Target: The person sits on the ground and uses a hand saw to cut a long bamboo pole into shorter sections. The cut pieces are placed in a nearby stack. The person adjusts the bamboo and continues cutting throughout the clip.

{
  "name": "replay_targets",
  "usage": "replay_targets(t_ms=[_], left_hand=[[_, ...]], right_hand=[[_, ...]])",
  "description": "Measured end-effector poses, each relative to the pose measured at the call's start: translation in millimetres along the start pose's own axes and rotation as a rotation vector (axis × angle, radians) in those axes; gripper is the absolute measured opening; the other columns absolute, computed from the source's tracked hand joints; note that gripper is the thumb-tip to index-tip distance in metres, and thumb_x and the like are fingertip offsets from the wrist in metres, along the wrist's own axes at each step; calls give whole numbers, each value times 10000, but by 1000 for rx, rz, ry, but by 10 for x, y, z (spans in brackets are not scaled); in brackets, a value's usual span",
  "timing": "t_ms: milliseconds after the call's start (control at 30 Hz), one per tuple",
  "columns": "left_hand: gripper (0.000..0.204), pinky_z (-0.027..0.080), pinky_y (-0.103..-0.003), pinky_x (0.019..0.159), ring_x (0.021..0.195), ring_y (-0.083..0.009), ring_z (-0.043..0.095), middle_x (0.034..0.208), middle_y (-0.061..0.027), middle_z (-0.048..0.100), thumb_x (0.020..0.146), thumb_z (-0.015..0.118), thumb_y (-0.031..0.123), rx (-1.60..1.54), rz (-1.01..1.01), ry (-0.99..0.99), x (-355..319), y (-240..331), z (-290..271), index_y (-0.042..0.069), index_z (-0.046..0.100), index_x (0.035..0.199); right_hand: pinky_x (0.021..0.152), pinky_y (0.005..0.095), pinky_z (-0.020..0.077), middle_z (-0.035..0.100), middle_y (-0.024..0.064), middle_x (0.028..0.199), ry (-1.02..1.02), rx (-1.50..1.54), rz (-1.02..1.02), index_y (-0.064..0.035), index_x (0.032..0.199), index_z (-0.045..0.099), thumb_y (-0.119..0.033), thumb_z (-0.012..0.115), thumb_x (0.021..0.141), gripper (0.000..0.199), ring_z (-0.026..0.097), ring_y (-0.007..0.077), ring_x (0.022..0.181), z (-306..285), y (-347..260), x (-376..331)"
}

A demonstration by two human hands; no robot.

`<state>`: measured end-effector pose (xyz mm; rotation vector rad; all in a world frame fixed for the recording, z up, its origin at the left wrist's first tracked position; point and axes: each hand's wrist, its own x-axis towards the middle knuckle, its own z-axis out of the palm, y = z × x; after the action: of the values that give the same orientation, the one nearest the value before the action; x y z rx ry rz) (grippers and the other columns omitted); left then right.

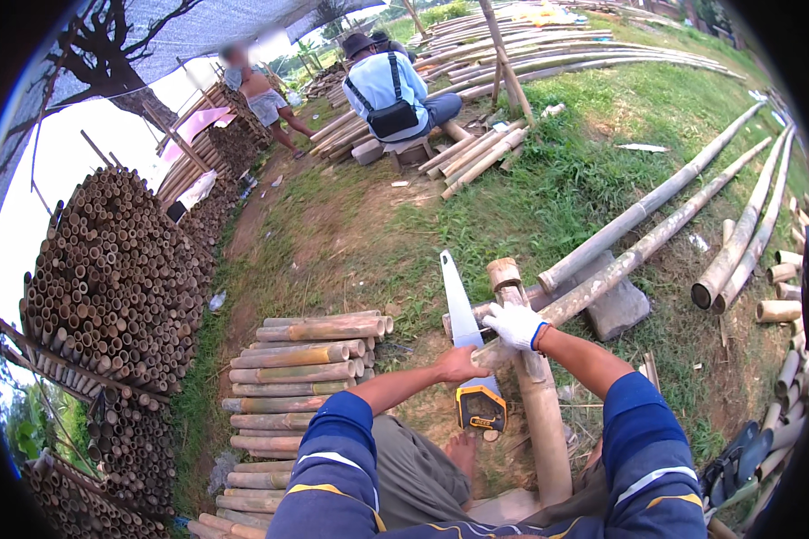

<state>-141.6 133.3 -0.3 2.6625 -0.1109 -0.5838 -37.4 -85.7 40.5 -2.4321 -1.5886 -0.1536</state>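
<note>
A long bamboo pole (634,256) slants in from the upper right and rests across a bamboo stand with a thick upright post (541,431). My right hand (514,325), in a white knitted glove, is closed over the pole near its close end. My bare left hand (459,364) is curled at that pole's end; its fingertips are partly hidden. A handsaw (459,301) with a pale blade and a yellow and black handle (482,409) passes beneath my left hand, handle towards me. Neither hand is on the saw's handle. My bare foot (461,452) is beside it.
Cut bamboo lengths (292,373) are stacked at my left, beside a tall bamboo pile (108,278). A stone block (618,307) sits under the poles at right. Sandals (735,463) lie far right. Ahead, one person (391,90) sits and another (262,97) stands.
</note>
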Motion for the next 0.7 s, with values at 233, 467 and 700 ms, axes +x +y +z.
replay_targets(t_ms=[233, 467, 700], left_hand=[[1047, 564, -478, 983, 1120, -421, 728, 1211, -303, 733, 733, 762, 748, -32, -15, -28, 2, 12, -22, -50, 612, 1395], [950, 573, -473, 940, 1065, -402, 747, 1152, -272, 756, 738, 767, 731, -49, 14, 25, 4, 24, -34, -14, 661, 1317], [930, 580, -484, 922, 1031, -414, 754, 1116, -268, 762, 754, 761, 738, -9, -30, 37, -103, 72, -26, -12, 658, 1295]], right_hand=[[822, 546, 581, 618, 214, 1176, -19, 0, -3, -133, 1260, 639, -138, 608, 923, 338, 682, 441, 989, 75, 136, 7], [818, 542, 588, 627, 224, 1161, -60, -12, -15, -150, 1263, 663, -142, 599, 930, 339, 690, 445, 984, 54, 178, 12], [809, 548, 586, 624, 243, 1222, 281, -55, 424, -127, 1306, 636, -139, 608, 944, 363, 716, 439, 945, -330, 1078, 1]])
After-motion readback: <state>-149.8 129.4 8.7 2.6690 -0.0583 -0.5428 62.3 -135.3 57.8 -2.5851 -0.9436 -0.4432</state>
